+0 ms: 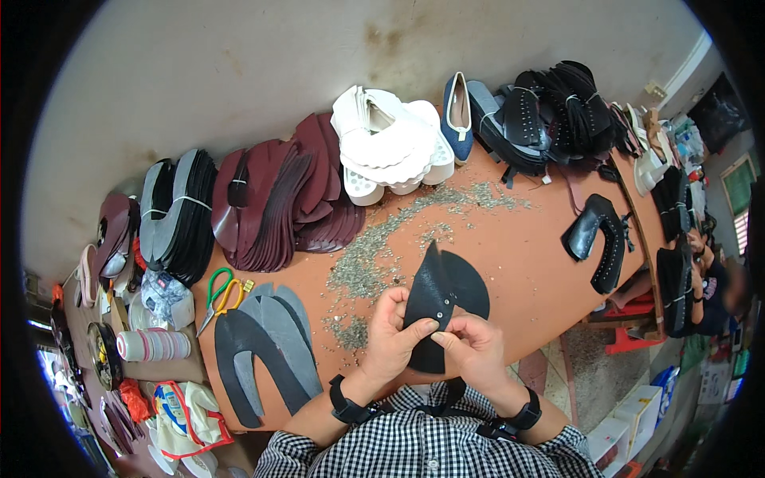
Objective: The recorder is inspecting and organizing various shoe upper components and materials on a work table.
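Note:
A black shoe upper [434, 291] is held up in front of me over the near edge of the table, with a few small shiny studs on its face. My left hand [392, 334] pinches its lower left part, thumb on top. At the piece's right edge, just beside the studs, my right hand [476, 342] is closed with thumb and fingertips together; any small stud between them is hidden. Many small metallic studs [370, 259] lie scattered on the table beyond my hands. Left of me rest cut black and grey upper pieces [275, 342].
Along the wall on the brown table [526, 263] stand maroon uppers [271, 207], white uppers [390, 147], a blue shoe [457, 119] and black studded bundles [562, 111]. Scissors with green and yellow handles [221, 299] lie left. A studded upper [602, 239] lies right; another person [721, 291] sits beyond.

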`<act>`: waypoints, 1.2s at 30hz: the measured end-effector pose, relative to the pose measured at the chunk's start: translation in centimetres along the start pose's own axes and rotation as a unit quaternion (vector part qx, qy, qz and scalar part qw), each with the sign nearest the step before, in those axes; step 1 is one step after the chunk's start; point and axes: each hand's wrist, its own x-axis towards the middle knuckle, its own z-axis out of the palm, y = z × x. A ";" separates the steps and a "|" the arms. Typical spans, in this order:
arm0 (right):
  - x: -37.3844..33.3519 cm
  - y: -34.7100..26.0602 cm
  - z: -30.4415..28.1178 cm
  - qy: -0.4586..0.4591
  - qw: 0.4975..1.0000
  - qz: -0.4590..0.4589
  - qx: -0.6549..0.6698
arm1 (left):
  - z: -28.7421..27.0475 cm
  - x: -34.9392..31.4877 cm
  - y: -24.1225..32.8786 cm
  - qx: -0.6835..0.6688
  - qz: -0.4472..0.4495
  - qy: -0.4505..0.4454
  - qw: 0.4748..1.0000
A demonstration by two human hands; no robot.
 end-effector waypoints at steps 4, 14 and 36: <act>0.2 0.1 0.0 -0.011 0.985 -0.108 -0.136 | 0.1 -0.1 -0.2 0.019 0.026 0.036 0.999; 0.7 0.4 -0.8 -0.019 0.974 0.102 0.201 | -1.7 -0.4 -1.2 0.116 0.018 -0.048 0.992; 1.5 0.7 -2.8 0.096 0.944 0.135 0.284 | -18.5 0.2 -0.5 0.758 0.035 0.203 0.619</act>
